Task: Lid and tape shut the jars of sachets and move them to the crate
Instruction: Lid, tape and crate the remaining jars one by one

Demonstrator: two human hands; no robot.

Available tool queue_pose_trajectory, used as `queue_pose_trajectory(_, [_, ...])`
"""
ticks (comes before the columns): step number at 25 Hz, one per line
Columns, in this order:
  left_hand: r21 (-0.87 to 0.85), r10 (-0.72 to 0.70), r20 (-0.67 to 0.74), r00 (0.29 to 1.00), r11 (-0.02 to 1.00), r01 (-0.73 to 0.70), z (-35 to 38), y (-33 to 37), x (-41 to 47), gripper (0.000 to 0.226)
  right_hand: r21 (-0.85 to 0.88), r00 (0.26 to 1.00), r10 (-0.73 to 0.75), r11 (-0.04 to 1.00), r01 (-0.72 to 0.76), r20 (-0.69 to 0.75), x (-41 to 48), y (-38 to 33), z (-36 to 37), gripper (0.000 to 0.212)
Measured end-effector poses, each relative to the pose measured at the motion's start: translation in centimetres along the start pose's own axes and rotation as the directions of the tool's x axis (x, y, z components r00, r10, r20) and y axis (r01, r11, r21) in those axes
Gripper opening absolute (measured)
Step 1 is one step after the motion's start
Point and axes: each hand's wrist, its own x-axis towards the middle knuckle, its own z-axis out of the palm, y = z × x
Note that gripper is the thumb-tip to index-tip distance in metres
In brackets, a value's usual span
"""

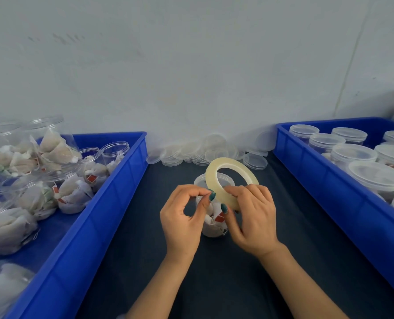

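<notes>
pinching tape roll (231,178) in right hand (253,217) fingers (234,192), left hand (184,217) at its edge

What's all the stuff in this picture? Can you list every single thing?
tape roll: one, pale yellowish, held up over the middle jar
jar of sachets: one, clear, on the mat behind the hands
loose lids: a pile, clear, by the wall
left crate: one, blue, left side
open jars: several, clear, in the left crate
right crate: one, blue, right side
lidded jars: several, clear, in the right crate
mat: one, dark, between the crates
wall: pale grey, behind
left hand: pinches the roll's edge
right hand: grips the tape roll
</notes>
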Motion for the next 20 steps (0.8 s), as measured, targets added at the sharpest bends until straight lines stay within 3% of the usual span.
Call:
queue_pose_trajectory(3, [0.043, 0.047, 0.087, 0.995, 0.998, -0.051, 0.3, 0.0, -0.2, 0.009, -0.096, 0.998, -0.014, 0.995, 0.021, 0.064, 0.2, 0.2, -0.4, 0.031])
queue_pose_trajectory(6, [0.084, 0.131, 0.199, 0.971, 0.985, -0.150, 0.9, 0.3, -0.7, 0.014, -0.165, 0.992, 0.113, 0.981, -0.102, 0.058, 0.5, 0.5, -0.7, 0.028])
queue_pose_trajectory(9, [0.036, 0.111, 0.184, 0.977, 0.992, -0.120, 0.8, 0.3, -0.6, 0.017, -0.137, 0.987, 0.138, 0.983, -0.125, 0.084, 0.6, 0.5, -0.7, 0.027])
queue_pose_trajectory(13, [0.059, 0.048, 0.142, 0.989, 0.997, -0.057, 0.0, 0.1, -0.3, 0.051, -0.126, 0.991, 0.084, 0.990, -0.071, 0.101, 0.5, 0.2, -0.8, 0.032])
queue_pose_trajectory(17, [0.193, 0.172, 0.112, 0.979, 0.963, -0.191, 0.1, 0.0, -0.3, 0.026, -0.141, 0.994, 0.053, 0.989, -0.038, 0.100, 0.6, 0.0, -0.7, 0.030])
queue_pose_trajectory(20, [0.238, 0.243, 0.076, 0.967, 0.937, -0.254, -0.1, -0.3, -0.1, 0.026, -0.189, 0.995, 0.018, 0.982, 0.000, 0.093, 0.5, 0.3, -0.7, 0.028])
